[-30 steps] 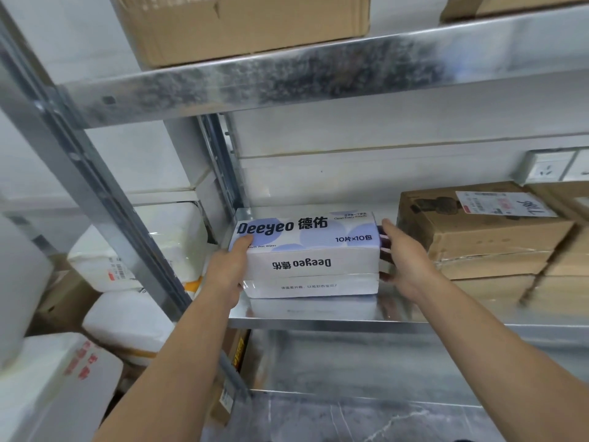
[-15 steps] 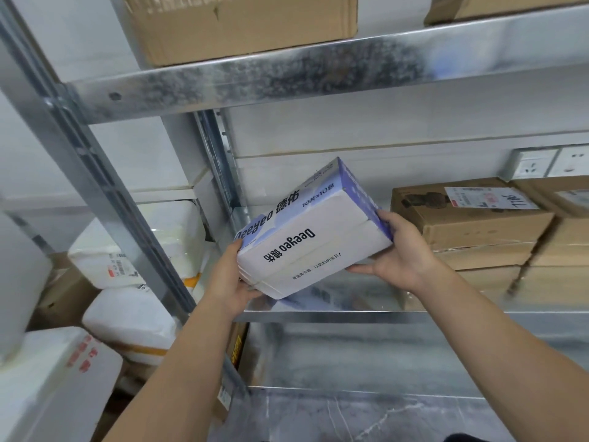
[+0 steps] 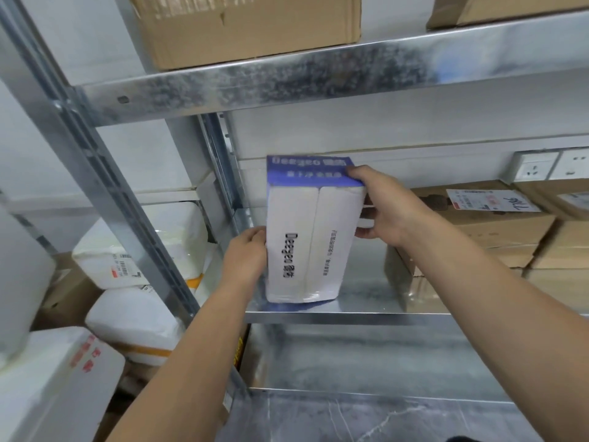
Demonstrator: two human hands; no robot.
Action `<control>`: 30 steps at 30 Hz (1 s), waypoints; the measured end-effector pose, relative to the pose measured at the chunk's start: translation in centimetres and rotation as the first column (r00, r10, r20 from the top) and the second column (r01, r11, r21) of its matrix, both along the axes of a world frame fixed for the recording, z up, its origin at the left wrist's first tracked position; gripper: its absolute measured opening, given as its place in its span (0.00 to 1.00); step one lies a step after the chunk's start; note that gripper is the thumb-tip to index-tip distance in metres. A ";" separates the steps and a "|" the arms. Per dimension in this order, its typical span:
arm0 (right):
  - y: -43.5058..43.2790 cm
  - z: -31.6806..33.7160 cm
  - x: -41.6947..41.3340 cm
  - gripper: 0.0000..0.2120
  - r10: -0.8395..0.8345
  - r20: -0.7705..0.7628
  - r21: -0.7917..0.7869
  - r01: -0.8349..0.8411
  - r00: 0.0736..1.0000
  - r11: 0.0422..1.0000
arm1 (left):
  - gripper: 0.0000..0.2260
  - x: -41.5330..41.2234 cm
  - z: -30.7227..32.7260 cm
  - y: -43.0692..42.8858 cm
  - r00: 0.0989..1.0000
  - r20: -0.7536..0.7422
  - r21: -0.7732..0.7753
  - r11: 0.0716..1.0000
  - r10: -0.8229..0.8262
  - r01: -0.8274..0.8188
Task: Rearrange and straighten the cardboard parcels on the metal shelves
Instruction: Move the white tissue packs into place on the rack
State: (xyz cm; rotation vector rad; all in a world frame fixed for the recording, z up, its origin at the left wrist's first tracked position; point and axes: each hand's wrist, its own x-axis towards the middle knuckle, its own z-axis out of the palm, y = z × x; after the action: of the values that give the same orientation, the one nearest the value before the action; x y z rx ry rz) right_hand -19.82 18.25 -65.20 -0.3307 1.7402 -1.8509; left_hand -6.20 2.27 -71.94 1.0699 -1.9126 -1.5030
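A white and blue tissue pack point(image 3: 310, 237) marked Deeyeo stands on end at the left of the middle metal shelf point(image 3: 366, 309), its blue face up. My left hand point(image 3: 247, 256) holds its lower left side. My right hand point(image 3: 382, 205) grips its upper right corner and side. To the right on the same shelf lie stacked cardboard parcels point(image 3: 497, 228), the top one with a white label.
The upper shelf point(image 3: 287, 78) carries a large cardboard box point(image 3: 248, 27) and another box point(image 3: 510, 8). A slanted metal upright point(image 3: 95, 173) stands at the left. White sacks point(image 3: 140, 247) are piled beyond it. Wall sockets point(image 3: 554, 164) sit behind the parcels.
The tissue pack lay flat on the shelf, was lifted and tilted, and now stands upright on its end. Both hands turned with it.
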 end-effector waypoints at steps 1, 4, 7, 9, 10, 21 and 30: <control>-0.2 0.1 0.0 0.08 0.010 -0.039 0.025 -0.009 0.999 1.000 | 0.10 -0.2 0.4 0.1 0.999 -0.042 0.024 1.000 -0.013 0.014; -0.6 0.5 0.2 0.11 0.046 -0.120 0.092 -0.035 0.992 0.995 | 0.09 -0.3 1.9 0.3 0.986 -0.156 0.159 0.983 -0.063 0.088; -0.6 0.7 0.0 0.11 0.113 -0.130 0.142 -0.094 0.985 0.985 | 0.18 -0.5 3.7 0.9 0.961 -0.259 0.244 0.956 -0.097 0.162; -0.7 0.7 0.0 0.11 0.152 -0.124 0.157 -0.132 0.981 0.979 | 0.20 -0.7 4.6 1.1 0.939 -0.331 0.270 0.945 -0.091 0.187; -0.9 0.7 0.1 0.11 0.164 -0.119 0.161 -0.144 0.979 0.976 | 0.21 -0.9 5.0 1.1 0.928 -0.367 0.297 0.936 -0.070 0.187; -3.4 0.9 0.3 0.20 0.131 -0.112 0.179 -0.110 0.985 0.978 | 0.06 -2.2 6.4 -0.4 0.916 -0.400 0.239 0.965 -0.008 0.112; -4.5 0.5 -0.6 0.07 0.082 -0.123 0.128 -0.066 0.989 0.990 | 0.04 -3.2 6.5 -0.9 0.926 -0.378 0.228 0.970 0.010 0.083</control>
State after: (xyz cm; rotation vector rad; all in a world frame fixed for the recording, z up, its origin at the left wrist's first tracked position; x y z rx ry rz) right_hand -20.45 13.74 -64.67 -0.4683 1.8926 -1.6930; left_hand -9.35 1.36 -65.43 0.7693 -1.5206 -1.8449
